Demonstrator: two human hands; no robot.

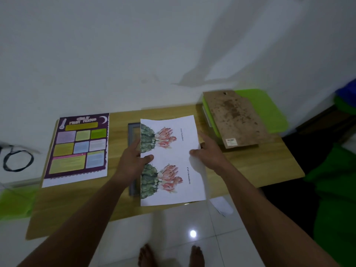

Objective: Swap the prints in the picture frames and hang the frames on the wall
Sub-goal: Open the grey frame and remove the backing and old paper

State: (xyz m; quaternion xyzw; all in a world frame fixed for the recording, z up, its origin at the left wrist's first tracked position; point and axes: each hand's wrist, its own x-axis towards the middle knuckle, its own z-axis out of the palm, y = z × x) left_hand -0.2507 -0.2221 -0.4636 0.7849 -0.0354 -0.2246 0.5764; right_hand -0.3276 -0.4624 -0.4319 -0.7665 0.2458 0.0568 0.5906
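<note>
Grip: your left hand (134, 158) pinches the left edge of the white paper sheet printed with two cactus-flower pictures (171, 160), thumb on top and fingers beneath; your right hand (209, 153) lies flat and open on the sheet's right edge, pressing rather than clasping.
Far left: a black cable loop (18, 160) lies off the board, well apart from the work. Leave it.
Left print: the purple poster with coloured panels (79, 149) lies flat on the light wooden tabletop (260, 166), beside the frame but not touching it.
Centre frame: the dark grey rectangular picture frame (133, 130) lies under the cactus sheet; only its left rail shows. Whether it holds glass or a backing you cannot tell from here.
Cactus sheet: it overhangs the frame on the right, so in my judgement it is wider than the opening.
Step in hand: seating the sheet in the frame. Square its left edge to the visible rail first, and keep it flat to avoid a crease.
Right: the stained brown backing board with a hanging hole (235, 118) rests on a lime-green slab (265, 110); it stays within reach of your right hand for closing up.
</note>
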